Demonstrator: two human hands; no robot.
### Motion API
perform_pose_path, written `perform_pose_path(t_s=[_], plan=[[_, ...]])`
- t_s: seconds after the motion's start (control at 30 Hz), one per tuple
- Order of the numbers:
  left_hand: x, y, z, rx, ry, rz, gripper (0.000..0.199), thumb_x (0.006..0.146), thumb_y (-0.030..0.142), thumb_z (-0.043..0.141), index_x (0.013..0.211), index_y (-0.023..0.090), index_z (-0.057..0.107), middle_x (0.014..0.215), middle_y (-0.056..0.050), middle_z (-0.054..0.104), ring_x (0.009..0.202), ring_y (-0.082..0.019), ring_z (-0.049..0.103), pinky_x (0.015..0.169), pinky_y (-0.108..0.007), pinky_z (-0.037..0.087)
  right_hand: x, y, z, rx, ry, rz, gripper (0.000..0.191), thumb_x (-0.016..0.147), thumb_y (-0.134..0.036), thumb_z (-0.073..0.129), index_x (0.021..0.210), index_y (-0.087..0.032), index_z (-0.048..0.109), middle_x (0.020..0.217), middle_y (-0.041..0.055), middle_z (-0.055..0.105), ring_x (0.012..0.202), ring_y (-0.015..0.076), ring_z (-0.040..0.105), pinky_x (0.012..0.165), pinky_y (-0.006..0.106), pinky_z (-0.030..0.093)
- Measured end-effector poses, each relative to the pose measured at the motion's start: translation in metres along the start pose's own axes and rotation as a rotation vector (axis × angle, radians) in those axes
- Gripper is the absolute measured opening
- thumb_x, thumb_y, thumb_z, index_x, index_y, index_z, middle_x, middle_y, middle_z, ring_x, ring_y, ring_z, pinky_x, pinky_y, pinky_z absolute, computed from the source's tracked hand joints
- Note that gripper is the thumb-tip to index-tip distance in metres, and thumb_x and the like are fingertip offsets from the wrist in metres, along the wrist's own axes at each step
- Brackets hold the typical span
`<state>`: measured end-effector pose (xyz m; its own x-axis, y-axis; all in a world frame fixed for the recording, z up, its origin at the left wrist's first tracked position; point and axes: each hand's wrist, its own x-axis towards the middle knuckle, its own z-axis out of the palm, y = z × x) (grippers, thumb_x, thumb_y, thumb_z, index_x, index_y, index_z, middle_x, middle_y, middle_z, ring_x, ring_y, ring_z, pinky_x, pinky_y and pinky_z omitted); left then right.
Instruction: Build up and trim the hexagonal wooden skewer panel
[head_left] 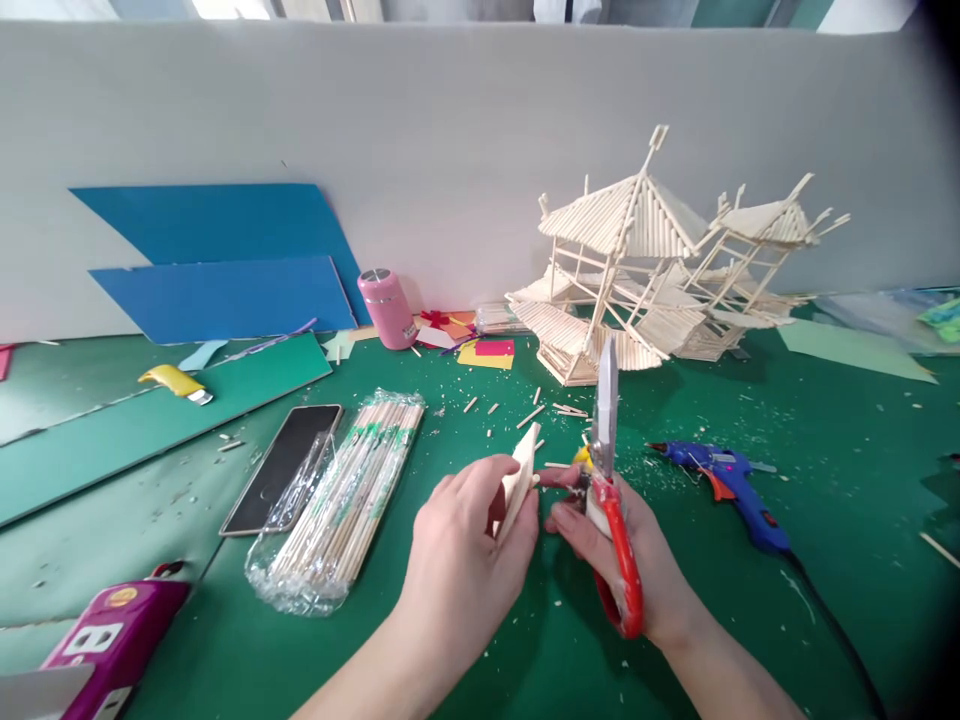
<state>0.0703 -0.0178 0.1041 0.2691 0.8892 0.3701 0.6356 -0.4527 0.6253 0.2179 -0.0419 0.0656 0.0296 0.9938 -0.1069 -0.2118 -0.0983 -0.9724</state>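
Note:
My left hand [472, 540] is closed around a small pale wooden piece [517, 485] made of thin sticks, tilted upward between thumb and fingers. Close beside it, my right hand [637, 560] holds red-handled scissors [619, 560], their blades [607, 400] pointing up. The right thumb and index finger reach toward the wooden piece; whether they touch it cannot be made out. Behind the hands stands a pavilion-like model [626, 220] of pale sticks, with pointed roofs. A blue hot glue gun [739, 490] lies to the right of my right hand.
Left of my hands lie a plastic-wrapped stick bundle [352, 490] and a phone [281, 465]. Farther off are a yellow cutter [176, 380], blue boards [225, 295] and a pink canister [388, 310]. A purple power strip [124, 640] sits front left. Stick scraps litter the green table [450, 430].

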Motion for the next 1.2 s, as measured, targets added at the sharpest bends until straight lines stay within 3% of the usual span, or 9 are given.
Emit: perform_pose_path(t_s=[0.17,0.33,0.4,0.5,0.6,0.7,0.8,0.97,1.2], plan=[[0.002,-0.001,0.009,-0.416,-0.132,-0.195,0.031,0.084,0.033,0.052,0.112,0.022,0.046,0.071,0.003,0.053,0.058,-0.011,0.053,0.051,-0.023,0.044,0.001,-0.004,0.005,0.163,-0.147,-0.059,0.023,0.077,-0.032,0.066,0.094,-0.027,0.053,0.102,0.0014,0.06,0.083,0.0147,0.06,0.076,0.03,0.05],[-0.003,-0.004,0.016,-0.664,-0.199,-0.195,0.033,0.089,0.027,0.043,0.121,0.025,0.037,0.081,-0.001,0.059,0.072,-0.014,0.06,0.061,-0.027,0.049,0.008,-0.011,0.003,0.066,-0.019,-0.048,0.029,0.065,-0.025,0.076,0.084,-0.025,0.055,0.077,-0.0053,0.059,0.069,0.0101,0.057,0.066,0.021,0.048],[-0.004,-0.008,0.016,-0.574,-0.142,-0.126,0.034,0.088,0.023,0.043,0.122,0.023,0.037,0.08,-0.001,0.059,0.07,-0.014,0.059,0.06,-0.026,0.049,0.01,-0.009,-0.001,0.006,0.05,-0.067,0.032,0.059,-0.022,0.079,0.08,-0.024,0.055,0.072,-0.0068,0.055,0.065,0.0084,0.054,0.063,0.018,0.046],[-0.001,-0.014,0.014,-0.231,0.094,0.084,0.031,0.085,0.016,0.048,0.115,0.02,0.045,0.081,-0.003,0.056,0.071,-0.014,0.055,0.063,-0.029,0.047,0.011,0.0,-0.008,0.006,0.082,-0.073,0.03,0.064,-0.026,0.076,0.084,-0.024,0.054,0.076,-0.0059,0.055,0.067,0.0087,0.053,0.064,0.018,0.045],[0.013,-0.016,0.008,0.101,0.204,0.278,0.027,0.082,0.018,0.053,0.109,0.017,0.052,0.099,-0.011,0.056,0.093,-0.024,0.053,0.075,-0.041,0.044,0.009,0.007,-0.013,0.02,0.071,-0.052,0.029,0.068,-0.027,0.073,0.088,-0.025,0.053,0.081,-0.0042,0.054,0.072,0.0104,0.054,0.066,0.021,0.045],[0.029,-0.015,0.005,0.218,0.027,0.363,0.026,0.084,0.025,0.051,0.11,0.018,0.054,0.111,-0.012,0.057,0.116,-0.031,0.042,0.094,-0.054,0.028,0.008,0.01,-0.013,0.012,0.078,-0.076,0.033,0.064,-0.026,0.076,0.087,-0.024,0.053,0.083,-0.003,0.055,0.075,0.0126,0.055,0.069,0.023,0.046],[0.039,-0.013,0.007,0.198,-0.161,0.348,0.02,0.089,0.027,0.044,0.099,0.019,0.059,0.093,-0.005,0.065,0.106,-0.026,0.051,0.101,-0.058,0.013,0.006,0.011,-0.011,0.009,0.095,-0.068,0.03,0.066,-0.03,0.073,0.085,-0.023,0.052,0.08,-0.0018,0.055,0.072,0.0141,0.055,0.067,0.026,0.048],[0.037,-0.013,0.009,0.053,-0.368,0.217,0.027,0.091,0.026,0.038,0.085,0.017,0.062,0.072,-0.002,0.061,0.066,-0.015,0.055,0.074,-0.035,0.041,-0.001,0.013,-0.013,-0.018,0.087,-0.02,0.029,0.068,-0.038,0.07,0.086,-0.025,0.051,0.075,-0.0022,0.052,0.065,0.0139,0.054,0.06,0.026,0.047],[0.021,-0.02,0.001,-0.231,-0.505,-0.041,0.026,0.087,0.03,0.044,0.081,0.016,0.064,0.07,-0.003,0.06,0.064,-0.013,0.051,0.055,-0.023,0.04,-0.013,0.013,-0.014,-0.08,0.045,0.005,0.021,0.073,-0.031,0.066,0.087,-0.026,0.051,0.075,-0.0031,0.052,0.064,0.0129,0.051,0.058,0.024,0.044]])
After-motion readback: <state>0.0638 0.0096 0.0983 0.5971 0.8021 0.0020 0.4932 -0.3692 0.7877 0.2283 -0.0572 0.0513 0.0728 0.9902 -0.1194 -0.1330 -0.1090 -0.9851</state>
